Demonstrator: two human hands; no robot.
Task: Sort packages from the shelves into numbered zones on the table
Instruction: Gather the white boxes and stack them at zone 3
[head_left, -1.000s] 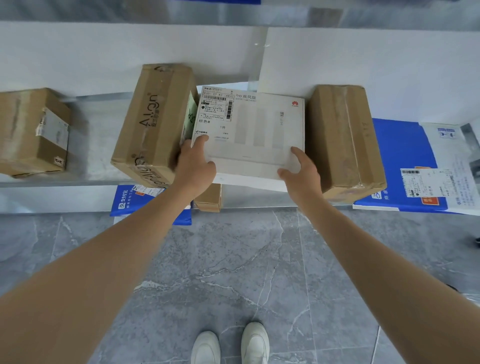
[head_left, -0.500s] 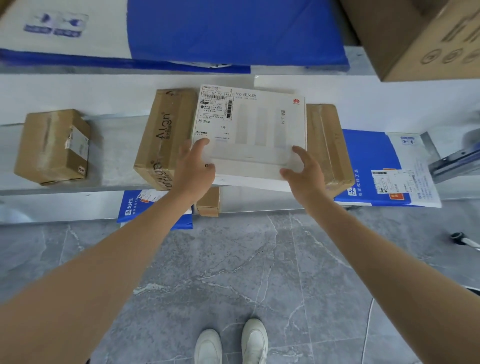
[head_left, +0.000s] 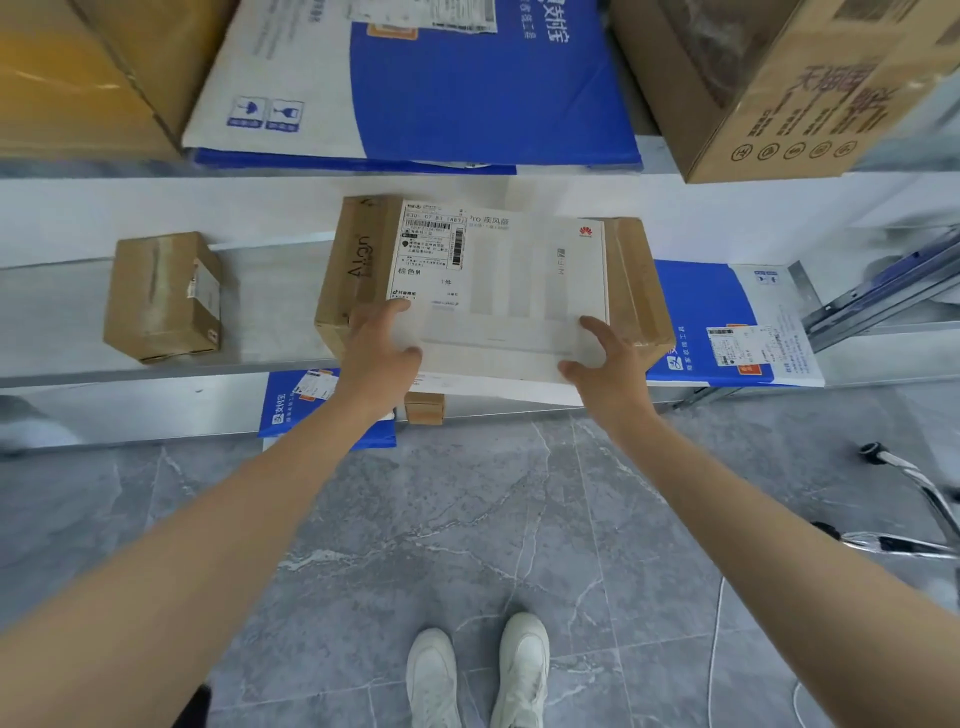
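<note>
Both hands grip the flat white cardboard box (head_left: 524, 296) (shipping label at its far left corner) at its near corners, left hand (head_left: 379, 348), right hand (head_left: 605, 364), above the metal shelf (head_left: 270, 312), between two brown cartons.

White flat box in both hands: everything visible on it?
The white box is flat, rectangular, closed, cardboard by its look. A shipping label with barcodes sits at its far-left corner, a small red logo at far-right. It is held at the front of the middle shelf, overlapping the left brown carton and right brown carton; contact with them cannot be told. The left hand grips its near-left corner, the right hand its near-right.
</note>
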